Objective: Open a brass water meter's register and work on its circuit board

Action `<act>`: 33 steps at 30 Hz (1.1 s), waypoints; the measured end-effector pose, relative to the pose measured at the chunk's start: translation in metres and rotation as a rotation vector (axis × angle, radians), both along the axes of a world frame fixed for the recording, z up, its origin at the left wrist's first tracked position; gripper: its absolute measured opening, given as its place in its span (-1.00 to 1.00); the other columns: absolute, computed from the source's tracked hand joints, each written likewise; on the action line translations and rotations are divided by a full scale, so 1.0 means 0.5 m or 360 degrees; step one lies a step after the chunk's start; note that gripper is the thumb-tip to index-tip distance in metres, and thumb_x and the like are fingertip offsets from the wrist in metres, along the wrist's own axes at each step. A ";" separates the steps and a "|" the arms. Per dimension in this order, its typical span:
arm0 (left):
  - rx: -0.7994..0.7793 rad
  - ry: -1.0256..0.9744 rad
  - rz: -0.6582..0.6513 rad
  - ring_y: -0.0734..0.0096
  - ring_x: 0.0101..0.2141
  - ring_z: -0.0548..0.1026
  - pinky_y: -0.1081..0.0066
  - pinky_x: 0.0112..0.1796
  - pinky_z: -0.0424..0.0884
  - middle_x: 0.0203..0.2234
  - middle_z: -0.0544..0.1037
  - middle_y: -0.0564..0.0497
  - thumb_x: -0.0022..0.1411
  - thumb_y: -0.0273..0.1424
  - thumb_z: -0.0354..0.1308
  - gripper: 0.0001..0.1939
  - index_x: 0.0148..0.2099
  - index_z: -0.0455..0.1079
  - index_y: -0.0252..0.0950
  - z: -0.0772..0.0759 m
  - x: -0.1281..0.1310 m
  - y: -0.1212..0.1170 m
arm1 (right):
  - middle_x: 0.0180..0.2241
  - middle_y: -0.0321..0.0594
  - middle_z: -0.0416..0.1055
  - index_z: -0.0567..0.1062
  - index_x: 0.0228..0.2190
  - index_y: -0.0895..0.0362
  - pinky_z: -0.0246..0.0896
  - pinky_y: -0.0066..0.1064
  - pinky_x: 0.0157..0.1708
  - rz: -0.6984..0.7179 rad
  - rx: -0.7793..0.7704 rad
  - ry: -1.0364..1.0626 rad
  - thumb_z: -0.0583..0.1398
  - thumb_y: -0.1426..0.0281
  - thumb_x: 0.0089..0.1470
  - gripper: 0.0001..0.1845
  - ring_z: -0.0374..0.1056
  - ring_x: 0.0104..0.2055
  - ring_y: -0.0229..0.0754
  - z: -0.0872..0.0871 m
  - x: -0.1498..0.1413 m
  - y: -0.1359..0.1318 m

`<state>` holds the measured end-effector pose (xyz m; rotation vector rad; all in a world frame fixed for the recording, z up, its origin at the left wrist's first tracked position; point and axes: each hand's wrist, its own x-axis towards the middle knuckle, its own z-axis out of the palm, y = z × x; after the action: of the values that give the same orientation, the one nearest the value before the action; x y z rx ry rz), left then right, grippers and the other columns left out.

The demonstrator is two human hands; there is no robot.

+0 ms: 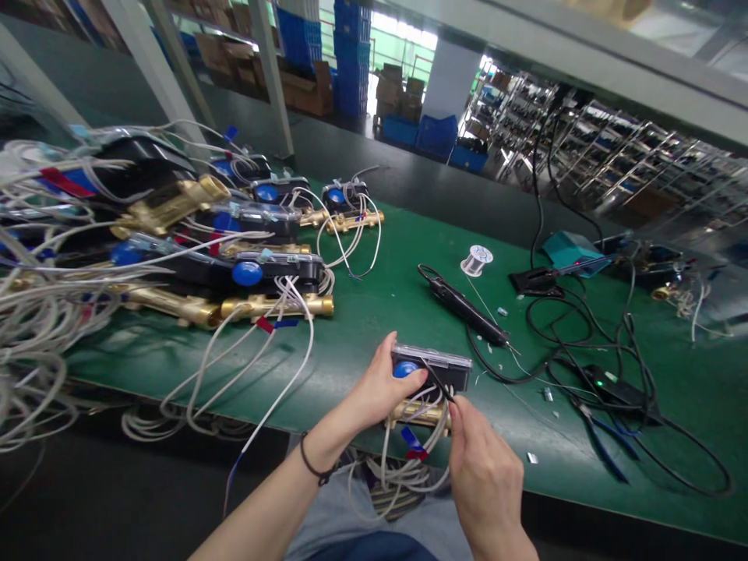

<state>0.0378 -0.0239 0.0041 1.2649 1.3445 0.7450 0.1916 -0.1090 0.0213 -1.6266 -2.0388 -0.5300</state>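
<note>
A meter (pixel 459 375) with a black housing, clear lid, blue round button and brass pipe body sits at the table's front edge. My left hand (pixel 377 389) grips its left end, thumb across the front by the blue button. Between the fingers of my right hand (pixel 485 460) is a thin black pointed tool (pixel 438 380), its tip against the front of the housing just under the lid. Whether it is a pair of tweezers I cannot make out. White cables (pixel 403 471) with blue and red tags hang from the meter over the edge toward my lap.
More brass meters (pixel 274 280) with tangled cables are piled at the left. Rightward lie a black pen-shaped electric tool (pixel 467 312), a solder wire spool (pixel 477 259), blue-handled pliers (pixel 605 444), a black box with a green light (pixel 619 389) and looping black cords.
</note>
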 end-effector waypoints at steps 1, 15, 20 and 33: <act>0.0004 0.0007 0.0000 -0.02 0.28 0.16 0.12 0.27 0.05 0.30 0.14 -0.36 0.05 -0.15 0.21 -0.03 0.37 -0.07 -0.51 0.002 0.000 0.000 | -0.33 -0.09 0.59 0.49 -0.18 0.25 0.35 -0.43 -0.44 0.0040 -0.0020 0.0012 0.04 0.45 0.28 -0.77 0.51 -0.41 -0.21 0.011 0.006 0.001; -0.0144 0.0026 -0.0043 -0.05 0.18 0.30 0.12 0.21 0.16 0.22 0.27 -0.36 -0.07 -0.05 0.27 0.11 0.37 -0.07 -0.51 0.012 0.002 0.023 | -0.27 -0.16 0.61 0.55 -0.22 0.21 0.42 -0.43 -0.44 0.0302 -0.0298 -0.0203 0.06 0.39 0.27 -0.72 0.55 -0.33 -0.15 0.112 0.173 0.029; -0.0105 0.0092 -0.0067 -0.09 0.18 0.29 0.08 0.21 0.13 0.22 0.25 -0.39 -0.08 -0.03 0.23 0.10 0.35 -0.04 -0.58 0.008 0.006 0.027 | -0.25 -0.20 0.61 0.55 -0.22 0.19 0.42 -0.42 -0.48 0.0420 -0.0415 -0.0284 0.06 0.41 0.26 -0.73 0.55 -0.33 -0.14 0.120 0.178 0.069; -0.0129 0.0071 -0.0063 -0.10 0.20 0.24 0.09 0.24 0.08 0.26 0.18 -0.41 -0.14 0.01 0.20 0.18 0.35 -0.09 -0.65 0.012 0.017 0.040 | -0.31 -0.09 0.59 0.45 -0.14 0.26 0.23 -0.42 -0.49 0.0167 0.0116 -0.0052 0.09 0.43 0.26 -0.80 0.50 -0.44 -0.24 -0.038 0.145 0.038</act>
<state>0.0464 -0.0041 0.0099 1.2467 1.3687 0.6322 0.2640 -0.0902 0.0021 -1.4692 -2.0898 -0.5896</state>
